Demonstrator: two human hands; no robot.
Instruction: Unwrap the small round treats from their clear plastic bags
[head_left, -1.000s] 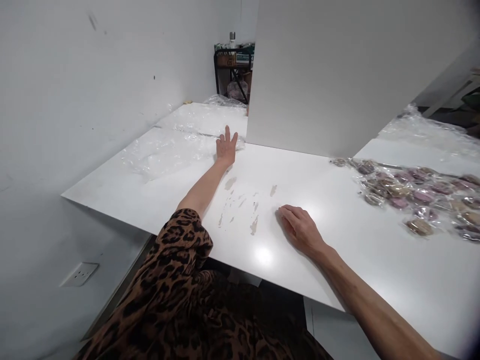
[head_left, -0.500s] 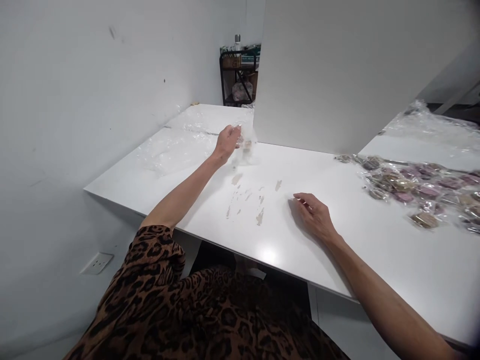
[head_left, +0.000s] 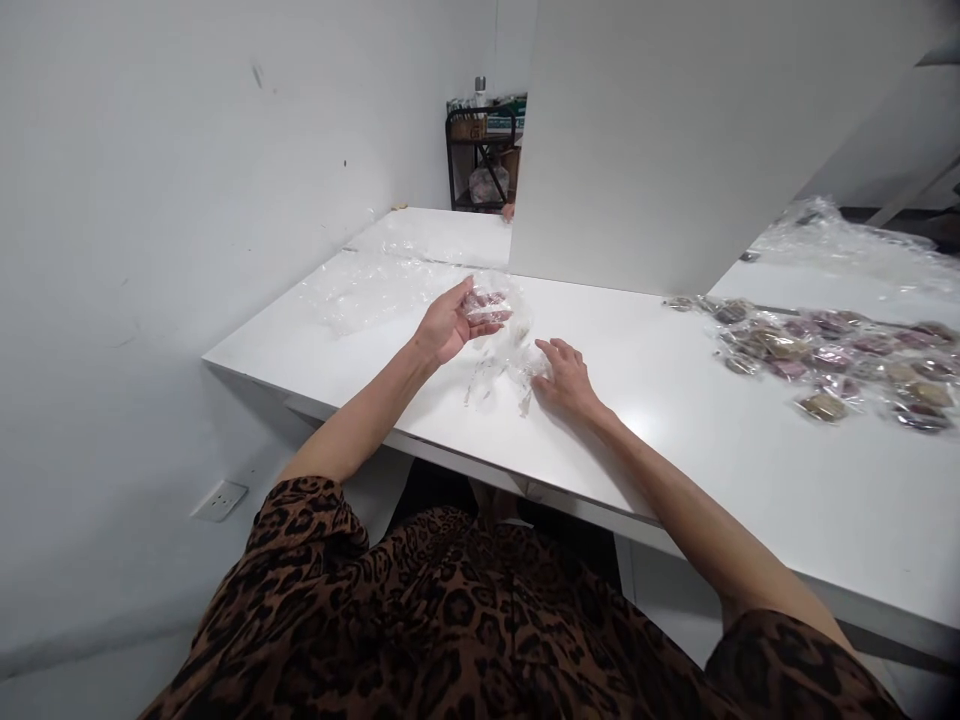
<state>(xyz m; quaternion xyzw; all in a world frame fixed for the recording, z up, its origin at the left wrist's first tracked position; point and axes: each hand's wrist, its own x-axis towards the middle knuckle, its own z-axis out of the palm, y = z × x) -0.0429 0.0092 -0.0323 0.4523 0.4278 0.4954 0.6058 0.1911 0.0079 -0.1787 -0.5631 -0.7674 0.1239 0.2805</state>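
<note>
A clear, crumpled plastic bag hangs over the middle of the white table. My left hand holds its upper part, palm turned up, and the fingers show through the film. My right hand lies low over the tabletop at the bag's right side, fingers slightly bent and apart. Whether its fingertips touch the film I cannot tell. Worn, brownish marks on the tabletop show below and through the bag.
More clear plastic lies at the table's left. Several small wrapped items, pink, brown and dark, are spread on the right, with a plastic heap behind. A grey panel stands at the back; beyond it is a black shelf.
My left hand has drawn the plastic nearer and turned palm up. My right hand has moved left to beside it. The view has shifted slightly.
</note>
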